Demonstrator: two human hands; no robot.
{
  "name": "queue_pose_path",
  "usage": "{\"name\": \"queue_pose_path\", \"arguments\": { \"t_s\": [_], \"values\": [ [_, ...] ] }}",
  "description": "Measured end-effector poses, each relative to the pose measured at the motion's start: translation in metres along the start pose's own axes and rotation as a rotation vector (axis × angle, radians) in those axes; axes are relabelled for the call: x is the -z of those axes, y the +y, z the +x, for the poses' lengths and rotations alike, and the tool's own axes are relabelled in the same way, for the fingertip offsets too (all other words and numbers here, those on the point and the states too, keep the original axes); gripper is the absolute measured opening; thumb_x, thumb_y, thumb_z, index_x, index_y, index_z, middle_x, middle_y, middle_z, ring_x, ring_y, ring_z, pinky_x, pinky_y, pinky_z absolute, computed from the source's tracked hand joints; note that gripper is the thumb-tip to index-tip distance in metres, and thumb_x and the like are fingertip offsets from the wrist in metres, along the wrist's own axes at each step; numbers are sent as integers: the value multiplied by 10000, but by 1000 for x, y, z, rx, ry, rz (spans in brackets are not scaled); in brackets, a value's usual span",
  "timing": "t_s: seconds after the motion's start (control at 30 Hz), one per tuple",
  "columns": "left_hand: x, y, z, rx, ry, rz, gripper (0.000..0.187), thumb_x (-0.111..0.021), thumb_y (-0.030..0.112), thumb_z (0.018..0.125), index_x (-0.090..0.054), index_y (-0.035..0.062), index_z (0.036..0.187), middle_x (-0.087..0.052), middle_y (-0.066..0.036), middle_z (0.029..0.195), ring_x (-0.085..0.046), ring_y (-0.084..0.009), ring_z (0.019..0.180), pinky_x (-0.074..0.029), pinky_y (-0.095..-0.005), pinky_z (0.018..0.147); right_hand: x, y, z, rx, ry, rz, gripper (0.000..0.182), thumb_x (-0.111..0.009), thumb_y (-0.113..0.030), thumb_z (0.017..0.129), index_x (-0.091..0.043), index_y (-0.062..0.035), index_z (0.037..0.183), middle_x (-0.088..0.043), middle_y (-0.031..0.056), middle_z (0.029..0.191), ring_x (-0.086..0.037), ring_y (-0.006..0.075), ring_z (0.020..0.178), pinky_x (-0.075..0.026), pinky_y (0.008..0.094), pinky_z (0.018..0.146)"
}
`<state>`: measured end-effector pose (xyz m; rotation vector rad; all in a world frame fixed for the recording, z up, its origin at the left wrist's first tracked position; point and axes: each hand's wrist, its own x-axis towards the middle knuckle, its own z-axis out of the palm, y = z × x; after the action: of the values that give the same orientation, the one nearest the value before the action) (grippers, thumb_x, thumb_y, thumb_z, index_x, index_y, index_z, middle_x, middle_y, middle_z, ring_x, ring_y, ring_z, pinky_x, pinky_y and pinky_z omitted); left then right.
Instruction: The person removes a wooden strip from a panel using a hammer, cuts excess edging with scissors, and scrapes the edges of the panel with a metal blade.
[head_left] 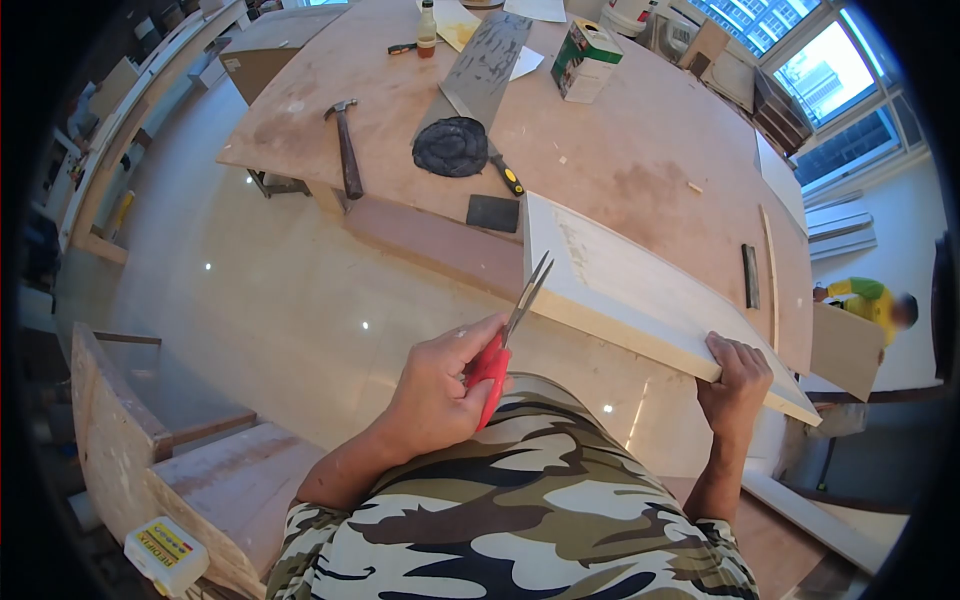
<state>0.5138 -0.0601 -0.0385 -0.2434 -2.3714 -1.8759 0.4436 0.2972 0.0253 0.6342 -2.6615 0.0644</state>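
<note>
My left hand [440, 385] is closed round the red handles of a pair of scissors [492, 372]. Their metal blades point up and away, slightly apart, near the corner of a white panel [640, 285]. That panel has a raised border and lies on the table, its near edge jutting toward me. My right hand [737, 380] grips this near edge toward its right end, fingers over the top. Beyond the panel's left corner lie a dark rectangular block [493, 213] and a round black coiled mass [450, 147].
The wooden table [640, 150] carries a hammer [345, 150], a yellow-and-black-handled knife [507, 172], a small bottle [427, 30] and a green-and-white box [586, 62]. A wooden frame [120, 400] stands at lower left. At right, a person in yellow and green [868, 305] is beside a board.
</note>
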Motion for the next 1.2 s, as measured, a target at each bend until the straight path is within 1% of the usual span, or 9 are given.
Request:
{"name": "queue_pose_path", "arguments": {
  "t_s": [0.2,0.3,0.5,0.6,0.8,0.9,1.0,1.1,1.2],
  "values": [
    [-1,1,-3,18,-4,-4,636,-737,-88,809,-549,-11,1412,-714,-116,1021,-681,-132,850,-564,-261,765,2,-3,0,-8,1,6,323,-802,-66,658,-708,-20,963,-751,156,958,-703,355,863,-537,423,775],
    [-1,2,-4,57,-7,-21,643,-747,-82,799,-550,-16,1408,-717,-118,1037,-689,-136,858,-567,-265,780,2,-4,0,6,7,9,316,-800,-66,661,-705,-18,958,-752,155,959,-704,356,860,-537,423,774],
    [4,4,3,103,-46,-41,665,-754,-79,776,-549,-18,1406,-719,-141,1090,-700,-154,903,-572,-281,818,-2,0,-4,35,21,-8,331,-759,-43,632,-689,-22,955,-755,157,969,-717,336,863,-524,414,764],
    [3,6,5,70,-32,-90,679,-747,-88,774,-541,-16,1416,-716,-145,1099,-695,-156,906,-572,-284,817,-1,-1,-7,28,7,9,324,-792,-61,655,-696,-23,962,-755,153,975,-710,348,868,-535,420,781],
    [3,3,3,45,-33,-45,689,-733,-97,785,-527,-11,1436,-712,-144,1091,-693,-156,881,-573,-283,803,0,-2,-6,27,9,11,331,-785,-51,652,-693,-21,969,-756,152,986,-714,347,889,-534,416,790],
    [1,4,2,34,-4,-77,655,-718,-106,803,-534,-15,1426,-710,-125,1074,-679,-136,865,-565,-269,784,1,-3,-6,15,1,13,321,-782,-54,659,-694,-22,966,-756,153,987,-715,349,891,-534,419,794],
    [0,0,1,174,-4,-147,610,-696,-113,834,-540,-15,1415,-703,-107,1065,-661,-117,876,-552,-256,777,2,-5,-4,11,3,7,310,-779,-58,668,-697,-23,964,-755,155,981,-714,351,887,-534,422,796],
    [-4,-8,3,205,49,-276,541,-670,-112,868,-550,-28,1388,-694,-97,1055,-643,-98,882,-537,-240,775,2,-4,-6,18,3,13,311,-784,-67,671,-701,-24,968,-754,157,973,-713,353,883,-535,422,795],
    [-5,-16,9,214,144,-448,502,-676,-88,883,-554,-34,1367,-690,-99,1045,-641,-98,875,-534,-236,776,2,-3,-5,19,8,9,315,-793,-80,674,-706,-24,972,-750,157,955,-709,356,868,-535,425,783]
  ]
}}
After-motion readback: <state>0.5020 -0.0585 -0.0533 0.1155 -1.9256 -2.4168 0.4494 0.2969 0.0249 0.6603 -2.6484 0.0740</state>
